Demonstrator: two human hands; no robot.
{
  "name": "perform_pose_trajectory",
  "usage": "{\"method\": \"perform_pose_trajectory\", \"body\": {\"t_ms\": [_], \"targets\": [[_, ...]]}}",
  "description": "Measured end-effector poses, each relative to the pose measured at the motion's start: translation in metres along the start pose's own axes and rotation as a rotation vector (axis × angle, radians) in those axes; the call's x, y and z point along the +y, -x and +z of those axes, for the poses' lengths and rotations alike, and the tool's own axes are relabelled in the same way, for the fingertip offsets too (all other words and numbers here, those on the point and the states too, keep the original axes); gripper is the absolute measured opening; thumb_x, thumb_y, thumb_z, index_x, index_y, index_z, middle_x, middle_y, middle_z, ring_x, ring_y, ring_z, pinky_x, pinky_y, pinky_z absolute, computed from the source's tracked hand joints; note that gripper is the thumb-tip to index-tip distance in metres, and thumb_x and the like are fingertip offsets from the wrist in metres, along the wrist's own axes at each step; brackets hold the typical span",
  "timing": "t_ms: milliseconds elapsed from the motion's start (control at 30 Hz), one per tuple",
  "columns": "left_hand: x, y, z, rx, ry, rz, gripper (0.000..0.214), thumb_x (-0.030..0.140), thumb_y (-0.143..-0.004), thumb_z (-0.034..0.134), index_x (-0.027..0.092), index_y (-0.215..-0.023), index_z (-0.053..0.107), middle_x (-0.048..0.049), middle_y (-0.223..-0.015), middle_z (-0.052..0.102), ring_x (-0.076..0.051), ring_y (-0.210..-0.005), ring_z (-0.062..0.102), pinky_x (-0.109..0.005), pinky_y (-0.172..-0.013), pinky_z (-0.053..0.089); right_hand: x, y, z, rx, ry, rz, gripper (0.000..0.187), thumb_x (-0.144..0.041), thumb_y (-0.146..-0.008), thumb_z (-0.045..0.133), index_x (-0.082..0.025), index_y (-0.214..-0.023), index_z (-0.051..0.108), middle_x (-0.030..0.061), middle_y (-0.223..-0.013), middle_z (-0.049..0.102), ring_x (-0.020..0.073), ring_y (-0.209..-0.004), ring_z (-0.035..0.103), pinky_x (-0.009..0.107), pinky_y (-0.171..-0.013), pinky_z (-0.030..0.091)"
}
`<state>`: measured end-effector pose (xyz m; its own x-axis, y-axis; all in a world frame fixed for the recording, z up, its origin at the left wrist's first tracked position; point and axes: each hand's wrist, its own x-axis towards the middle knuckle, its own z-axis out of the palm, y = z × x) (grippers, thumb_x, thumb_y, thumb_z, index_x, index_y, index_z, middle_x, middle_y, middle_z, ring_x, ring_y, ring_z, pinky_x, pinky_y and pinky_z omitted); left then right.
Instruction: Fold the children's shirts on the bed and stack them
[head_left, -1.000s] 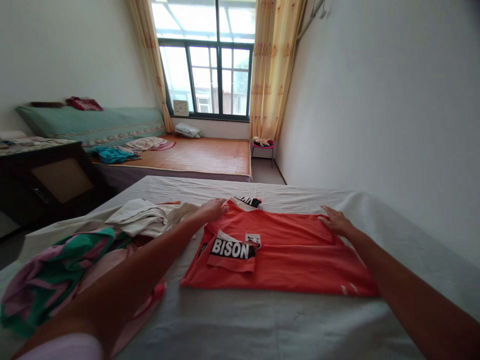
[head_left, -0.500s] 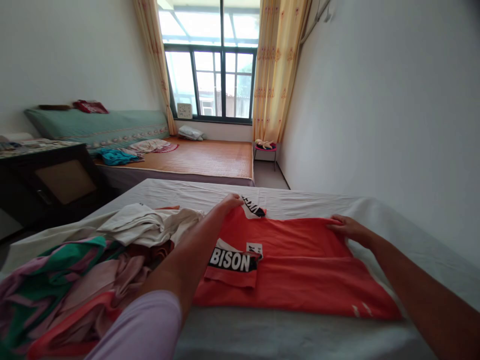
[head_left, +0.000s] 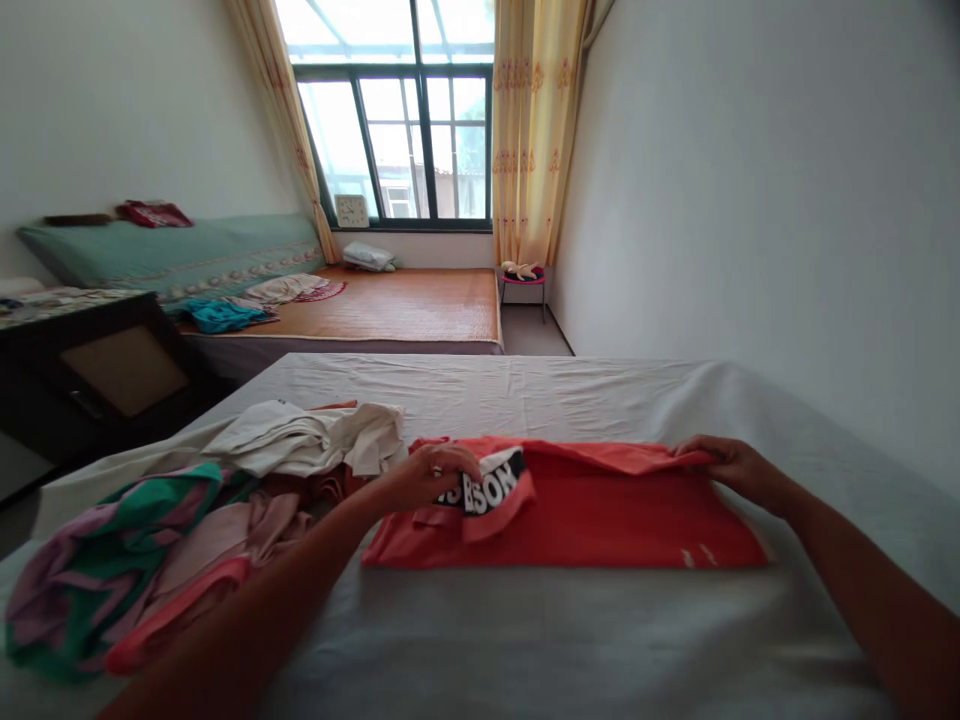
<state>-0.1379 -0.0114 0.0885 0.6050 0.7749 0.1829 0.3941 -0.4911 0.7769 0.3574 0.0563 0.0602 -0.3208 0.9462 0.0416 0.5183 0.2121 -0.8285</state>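
A red shirt point(head_left: 600, 520) lies lengthwise on the white sheet of the near bed point(head_left: 600, 640), folded into a long strip. Its sleeve end carries a black-and-white band with large letters, partly covered by my fingers. My left hand point(head_left: 439, 475) is closed on that sleeve at the shirt's left part. At the far right corner, my right hand point(head_left: 724, 462) pinches the folded upper edge, thumb and fingers together. The upper layer sags slightly between the two hands.
To the left lies a heap of clothes: a white garment point(head_left: 277, 440), a pink one point(head_left: 202, 550) and a green-and-purple one point(head_left: 97, 580). Beyond stand a dark cabinet point(head_left: 45, 370), a second bed with a woven mat point(head_left: 420, 300) and a small stool point(head_left: 523, 275). A wall point(head_left: 750, 200) rises at right.
Both hands have brought the shirt's far edge toward me, folding it into a narrower strip. The left hand now covers part of the lettered sleeve. The camera view has shifted slightly.
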Motion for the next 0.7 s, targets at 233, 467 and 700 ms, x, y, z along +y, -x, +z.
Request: {"method": "perform_pose_trajectory", "body": {"t_ms": [233,467,700], "targets": [[0.003,0.021,0.011,0.062,0.12,-0.093,0.03,0.029,-0.086,0.048,0.018,-0.096,0.074,-0.0096,-0.111,0.068,-0.023,-0.104,0.06,-0.035,-0.087,0.05,0.004,0.017,0.004,0.14,0.059,-0.064,0.04,-0.059,-0.068,0.068,-0.022,-0.081,0.071,0.0111,-0.11,0.068,0.0298,-0.106,0.061,0.042,-0.097,0.045],[0.009,0.032,-0.016,-0.233,0.147,-0.093,0.031,0.04,-0.083,0.055,0.021,-0.098,0.074,-0.0082,-0.108,0.07,-0.028,-0.112,0.057,-0.038,-0.097,0.044,-0.011,0.029,-0.013,-0.062,0.119,0.04,0.041,-0.052,-0.08,0.056,-0.023,-0.105,0.07,0.0079,-0.12,0.065,0.0307,-0.119,0.053,0.044,-0.104,0.038],[-0.045,0.011,-0.011,0.443,-0.327,-0.263,0.038,0.036,-0.087,0.04,0.022,-0.112,0.066,-0.0052,-0.117,0.066,-0.023,-0.117,0.055,-0.04,-0.104,0.039,0.005,-0.017,0.002,0.151,0.344,0.104,0.046,-0.06,-0.077,0.048,-0.021,-0.081,0.073,0.0079,-0.094,0.073,0.0282,-0.095,0.063,0.041,-0.092,0.046]]}}
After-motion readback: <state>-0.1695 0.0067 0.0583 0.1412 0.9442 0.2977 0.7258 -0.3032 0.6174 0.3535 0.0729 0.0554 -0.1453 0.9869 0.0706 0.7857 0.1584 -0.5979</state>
